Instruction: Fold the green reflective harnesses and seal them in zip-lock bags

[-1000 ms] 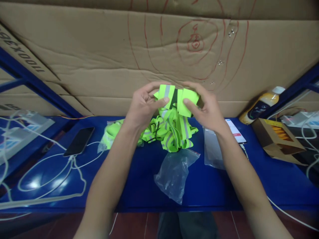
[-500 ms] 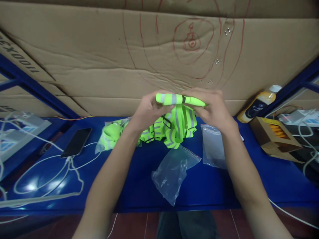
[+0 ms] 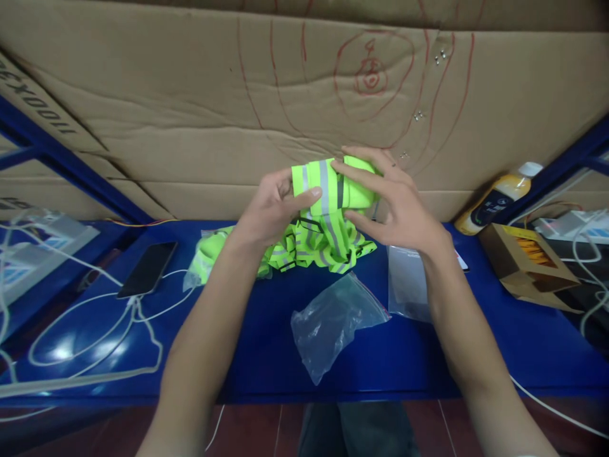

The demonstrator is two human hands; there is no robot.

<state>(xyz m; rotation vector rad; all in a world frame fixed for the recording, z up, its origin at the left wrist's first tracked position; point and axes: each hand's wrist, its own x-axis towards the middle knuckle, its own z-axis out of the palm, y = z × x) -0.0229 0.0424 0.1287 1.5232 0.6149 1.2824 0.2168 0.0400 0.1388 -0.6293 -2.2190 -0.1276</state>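
Note:
I hold a folded fluorescent yellow-green band with a grey reflective stripe (image 3: 328, 187) up in front of me, above the blue table (image 3: 266, 355). My left hand (image 3: 271, 209) pinches its left end, thumb on the front. My right hand (image 3: 394, 206) presses on its right end with fingers stretched and slightly spread. Below them a heap of more yellow-green reflective bands (image 3: 304, 247) lies on the table. A crumpled clear plastic bag (image 3: 333, 320) sits just in front of the heap, a second flat clear bag (image 3: 406, 282) to its right.
A black phone (image 3: 147, 268) on a white cable (image 3: 95, 343) lies at the left. At right stand a yellow bottle (image 3: 495, 198) and an open cardboard box (image 3: 528, 266). A large cardboard sheet (image 3: 190, 114) forms the back wall.
The folded band was turned edge-on half a second ago and now faces me flat again. My right fingers have stretched out over its right end.

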